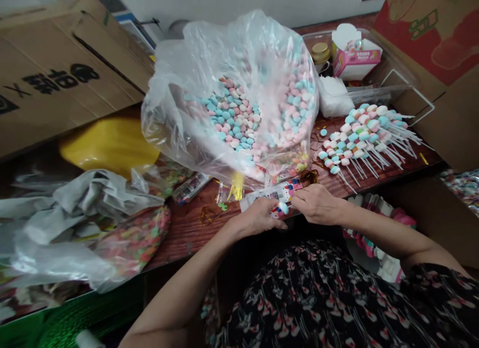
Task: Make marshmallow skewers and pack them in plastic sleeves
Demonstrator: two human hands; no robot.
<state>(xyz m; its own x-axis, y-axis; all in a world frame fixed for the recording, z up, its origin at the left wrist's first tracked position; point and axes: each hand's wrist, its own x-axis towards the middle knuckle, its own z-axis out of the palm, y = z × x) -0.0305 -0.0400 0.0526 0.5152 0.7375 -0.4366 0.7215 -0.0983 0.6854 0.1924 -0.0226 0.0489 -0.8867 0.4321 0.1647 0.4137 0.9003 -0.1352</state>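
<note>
Wood-grain tbl [187, 231]: blue-white candy [283, 208] btwn L hand [259, 217] & R hand [316, 204].

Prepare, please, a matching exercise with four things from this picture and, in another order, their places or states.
Things:
1. blue-and-white candy
2. pink box
3. large clear bag
4. candies on sticks

Places or states:
A. in the clear tray
B. piled on the table
C. between the left hand and right hand
D. holds many loose pastel candies

Right pairs: 1-C, 2-A, 3-D, 4-B
</note>
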